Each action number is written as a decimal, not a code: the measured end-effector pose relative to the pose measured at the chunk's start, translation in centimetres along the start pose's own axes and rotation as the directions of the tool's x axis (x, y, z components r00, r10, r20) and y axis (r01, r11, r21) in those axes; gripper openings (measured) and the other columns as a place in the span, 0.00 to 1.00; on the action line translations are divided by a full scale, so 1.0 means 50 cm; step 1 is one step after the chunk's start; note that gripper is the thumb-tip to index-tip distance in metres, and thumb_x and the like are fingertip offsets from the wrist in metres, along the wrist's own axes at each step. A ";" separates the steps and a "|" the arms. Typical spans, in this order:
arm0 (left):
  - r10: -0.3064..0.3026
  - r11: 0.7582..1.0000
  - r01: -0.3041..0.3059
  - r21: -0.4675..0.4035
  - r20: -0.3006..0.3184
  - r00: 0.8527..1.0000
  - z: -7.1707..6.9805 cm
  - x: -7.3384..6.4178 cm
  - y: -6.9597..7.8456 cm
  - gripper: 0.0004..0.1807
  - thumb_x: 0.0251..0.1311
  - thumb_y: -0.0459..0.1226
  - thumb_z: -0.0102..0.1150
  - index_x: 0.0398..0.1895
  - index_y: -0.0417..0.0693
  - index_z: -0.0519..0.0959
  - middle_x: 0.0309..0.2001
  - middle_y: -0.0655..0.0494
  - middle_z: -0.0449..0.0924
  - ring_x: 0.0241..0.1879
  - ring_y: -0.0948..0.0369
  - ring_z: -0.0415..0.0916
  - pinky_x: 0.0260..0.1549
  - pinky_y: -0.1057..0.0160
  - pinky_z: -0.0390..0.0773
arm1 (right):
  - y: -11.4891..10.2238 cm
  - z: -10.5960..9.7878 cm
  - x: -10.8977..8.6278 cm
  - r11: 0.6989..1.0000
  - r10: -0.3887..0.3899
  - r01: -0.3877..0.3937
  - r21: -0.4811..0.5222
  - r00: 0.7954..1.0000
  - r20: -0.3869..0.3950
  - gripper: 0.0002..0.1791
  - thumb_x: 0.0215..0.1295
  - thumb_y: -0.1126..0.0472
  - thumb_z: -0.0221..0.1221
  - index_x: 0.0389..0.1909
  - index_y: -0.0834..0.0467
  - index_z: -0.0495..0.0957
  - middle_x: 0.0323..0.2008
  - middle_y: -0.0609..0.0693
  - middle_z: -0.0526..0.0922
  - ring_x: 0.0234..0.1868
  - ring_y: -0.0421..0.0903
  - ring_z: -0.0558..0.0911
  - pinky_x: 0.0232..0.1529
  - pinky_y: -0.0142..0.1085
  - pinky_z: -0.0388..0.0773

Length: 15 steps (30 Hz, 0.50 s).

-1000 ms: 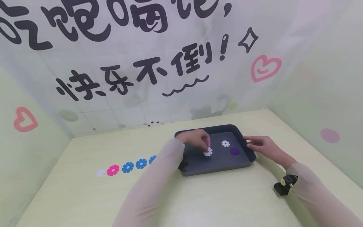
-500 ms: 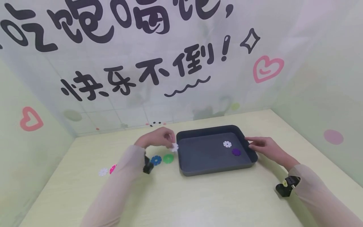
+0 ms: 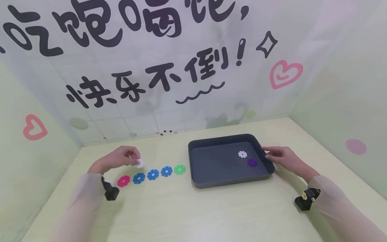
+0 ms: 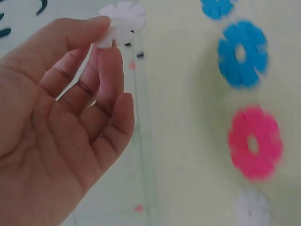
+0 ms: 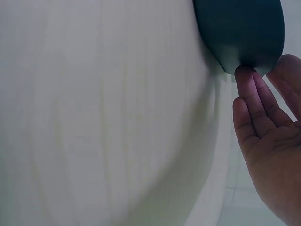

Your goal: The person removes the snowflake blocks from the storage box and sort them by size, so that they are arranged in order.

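Note:
Thumb and fingers of my left hand (image 3: 122, 156) pinch a white snowflake disc (image 3: 138, 163) by its edge, raised over the left of the table. In the left wrist view the white disc (image 4: 124, 21) stands out beyond the fingertips. Below and beside that hand runs a row of snowflake discs: a white one (image 3: 112, 183) partly hidden by the wrist, a pink one (image 3: 123, 181), several blue ones (image 3: 153, 174) and a green one (image 3: 179, 169). My right hand (image 3: 285, 159) holds the right rim of a dark grey tray (image 3: 223, 183), fingertips against its outer wall.
Inside the tray lie a white snowflake disc (image 3: 242, 154) and a purple one (image 3: 252, 162), near its right end. The pale table (image 3: 187, 215) is bordered by a printed back wall (image 3: 136, 111) and side walls. A black wrist camera (image 3: 110, 191) hangs under the left wrist.
My left hand has lifted a white disc out of the tray and carried it left, past the green and blue discs. The right hand stays at the tray's rim.

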<state>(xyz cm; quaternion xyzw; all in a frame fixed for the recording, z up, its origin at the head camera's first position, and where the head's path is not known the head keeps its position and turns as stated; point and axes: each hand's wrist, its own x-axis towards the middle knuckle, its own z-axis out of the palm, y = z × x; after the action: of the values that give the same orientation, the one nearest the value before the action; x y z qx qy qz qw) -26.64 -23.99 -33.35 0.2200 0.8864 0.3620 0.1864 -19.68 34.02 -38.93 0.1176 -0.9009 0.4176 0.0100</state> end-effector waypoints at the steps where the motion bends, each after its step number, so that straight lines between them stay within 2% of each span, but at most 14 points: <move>1: -0.015 1.000 0.015 0.002 -0.003 1.000 -0.006 -0.011 -0.012 0.09 0.57 0.37 0.59 0.35 0.41 0.73 0.32 0.50 0.75 0.34 0.52 0.71 0.39 0.51 0.71 | 0.000 0.000 0.000 1.000 0.001 -0.001 -0.005 1.000 -0.001 0.24 0.63 0.61 0.57 0.57 0.69 0.68 0.40 0.60 0.81 0.39 0.34 0.77 0.37 0.28 0.73; 8: -0.108 0.994 0.107 -0.028 -0.014 0.994 -0.041 -0.085 -0.094 0.11 0.57 0.37 0.59 0.38 0.38 0.72 0.31 0.48 0.76 0.34 0.49 0.73 0.37 0.52 0.72 | 0.004 -0.002 0.000 1.000 0.012 -0.012 -0.012 1.000 -0.007 0.24 0.63 0.60 0.57 0.57 0.68 0.69 0.40 0.59 0.81 0.39 0.34 0.77 0.38 0.28 0.73; 11: -0.156 0.986 0.154 -0.057 -0.023 0.988 -0.052 -0.116 -0.122 0.13 0.58 0.37 0.58 0.40 0.36 0.71 0.32 0.49 0.76 0.34 0.50 0.74 0.37 0.55 0.74 | 0.005 -0.001 0.002 1.000 0.021 -0.021 -0.006 1.000 -0.008 0.25 0.63 0.59 0.57 0.57 0.68 0.69 0.40 0.59 0.81 0.39 0.33 0.77 0.38 0.27 0.73; 15: -0.190 0.979 0.188 -0.078 -0.024 0.981 -0.060 -0.149 -0.150 0.14 0.60 0.37 0.56 0.42 0.33 0.70 0.34 0.49 0.75 0.34 0.53 0.73 0.35 0.58 0.75 | 0.008 0.001 0.003 1.000 0.022 -0.022 -0.002 1.000 -0.004 0.25 0.63 0.59 0.57 0.57 0.68 0.69 0.40 0.59 0.81 0.39 0.33 0.77 0.38 0.28 0.73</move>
<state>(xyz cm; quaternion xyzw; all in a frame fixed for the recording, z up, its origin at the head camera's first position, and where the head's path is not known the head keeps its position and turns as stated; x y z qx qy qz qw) -23.82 -34.37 -35.52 0.1220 0.8918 0.3794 0.2141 -19.92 34.20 -39.22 0.1070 -0.9025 0.4171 0.0076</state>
